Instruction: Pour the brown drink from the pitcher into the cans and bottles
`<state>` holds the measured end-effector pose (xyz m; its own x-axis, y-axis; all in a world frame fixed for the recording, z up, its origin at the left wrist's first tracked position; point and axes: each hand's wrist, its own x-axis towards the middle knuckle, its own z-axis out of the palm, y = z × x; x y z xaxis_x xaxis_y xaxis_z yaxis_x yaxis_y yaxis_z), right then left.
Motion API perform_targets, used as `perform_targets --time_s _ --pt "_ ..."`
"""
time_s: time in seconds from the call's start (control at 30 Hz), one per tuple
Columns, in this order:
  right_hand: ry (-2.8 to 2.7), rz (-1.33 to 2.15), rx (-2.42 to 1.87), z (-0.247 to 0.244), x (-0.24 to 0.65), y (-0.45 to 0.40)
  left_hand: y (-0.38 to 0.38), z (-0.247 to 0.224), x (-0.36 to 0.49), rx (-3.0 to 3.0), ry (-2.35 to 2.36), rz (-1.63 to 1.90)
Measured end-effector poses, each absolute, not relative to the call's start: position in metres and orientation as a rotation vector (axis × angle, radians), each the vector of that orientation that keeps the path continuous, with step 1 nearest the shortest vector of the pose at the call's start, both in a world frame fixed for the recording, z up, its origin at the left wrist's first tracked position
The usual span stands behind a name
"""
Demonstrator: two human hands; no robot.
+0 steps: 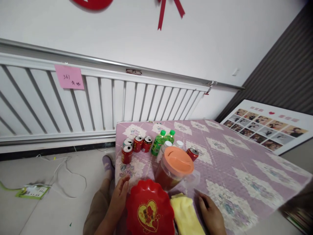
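My left hand rests at the table's left edge beside a red scalloped plate with a gold heart print. Its fingers are stretched out and hold nothing. To the right of the plate lies a folded yellow cloth. My right hand lies on the tablecloth just beyond that cloth, fingers loosely apart and empty. Behind the plate stands a clear pitcher of brown liquid with an orange lid, its handle to the right.
Several cans, including a red one, stand at the table's left back. Green bottles and white-capped bottles are behind the pitcher, a tilted red can right of it. A radiator lines the wall; a photo board leans right.
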<state>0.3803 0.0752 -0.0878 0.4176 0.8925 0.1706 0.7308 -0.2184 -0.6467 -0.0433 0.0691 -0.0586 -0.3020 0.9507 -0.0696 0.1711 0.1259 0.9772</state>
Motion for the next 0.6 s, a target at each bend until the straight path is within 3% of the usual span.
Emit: perform_targets --time_s 0.6 --pt "-1.381 0.355 -1.915 -0.077 0.368 0.076 0.073 -0.075 -0.041 1.073 1.472 1.255"
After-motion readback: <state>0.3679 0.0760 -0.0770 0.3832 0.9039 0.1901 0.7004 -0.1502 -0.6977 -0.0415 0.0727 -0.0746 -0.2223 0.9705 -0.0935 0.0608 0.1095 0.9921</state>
